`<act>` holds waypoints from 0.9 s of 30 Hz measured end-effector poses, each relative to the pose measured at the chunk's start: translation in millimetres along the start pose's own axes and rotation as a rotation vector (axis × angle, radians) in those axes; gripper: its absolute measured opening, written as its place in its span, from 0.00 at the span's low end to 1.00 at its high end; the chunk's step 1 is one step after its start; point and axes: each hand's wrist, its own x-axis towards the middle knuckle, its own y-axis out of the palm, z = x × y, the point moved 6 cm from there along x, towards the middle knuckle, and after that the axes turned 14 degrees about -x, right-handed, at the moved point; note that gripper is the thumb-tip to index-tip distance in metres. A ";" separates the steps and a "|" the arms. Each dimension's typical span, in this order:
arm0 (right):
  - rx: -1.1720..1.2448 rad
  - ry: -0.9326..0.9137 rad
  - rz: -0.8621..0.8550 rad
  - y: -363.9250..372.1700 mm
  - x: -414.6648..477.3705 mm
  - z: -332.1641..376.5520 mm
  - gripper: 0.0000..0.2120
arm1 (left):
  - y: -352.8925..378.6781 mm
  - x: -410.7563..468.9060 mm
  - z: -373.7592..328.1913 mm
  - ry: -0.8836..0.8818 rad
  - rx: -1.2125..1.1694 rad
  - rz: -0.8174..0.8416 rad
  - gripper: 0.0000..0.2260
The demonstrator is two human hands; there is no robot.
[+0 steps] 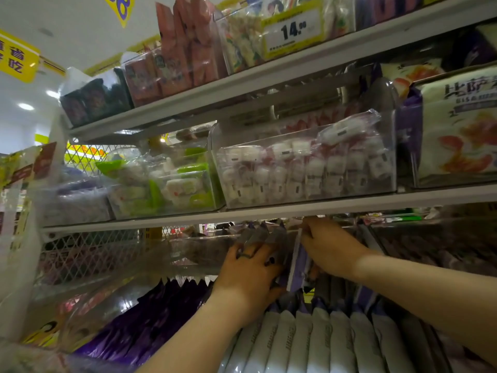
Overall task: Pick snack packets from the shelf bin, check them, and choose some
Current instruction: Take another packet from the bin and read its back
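Both hands reach into a clear shelf bin [193,254] on the third shelf down. My left hand [250,275] wraps around a fanned bunch of grey-purple snack packets [262,234] whose tops stick up above my fingers. My right hand [326,247] pinches a purple-and-white packet [297,267] that hangs on edge just right of the bunch. The two hands are close, with that packet between them. The back of the bin is dark and hard to read.
Below my arms stand rows of white packets [304,343] and purple packets [150,319]. Above, clear bins hold pink-white sweets [304,170] and green-white packs [161,187]. The grey shelf edge [242,214] runs just over my hands. A yellow price tag [293,29] sits higher up.
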 end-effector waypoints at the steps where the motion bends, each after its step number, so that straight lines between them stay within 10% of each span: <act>1: 0.059 0.042 0.014 -0.5 -4.9 -0.9 0.09 | -0.2 0.0 0.2 -0.005 -0.004 0.027 0.22; 9: 0.339 0.049 -0.077 -30.6 -65.4 6.7 0.05 | -23.9 -16.9 -15.8 -0.066 0.006 0.164 0.33; 15: 0.407 0.010 -0.205 -56.2 -109.0 19.1 0.08 | -73.5 -50.1 -29.2 -0.056 -0.085 -0.018 0.20; 21: 0.595 -0.082 -0.333 -70.9 -166.0 50.9 0.09 | -104.4 -107.0 -36.0 -0.352 -0.976 -0.257 0.10; 27: 0.753 -0.228 -0.230 -36.5 -222.1 99.2 0.09 | -70.9 -182.8 -65.7 -0.737 -1.755 0.073 0.19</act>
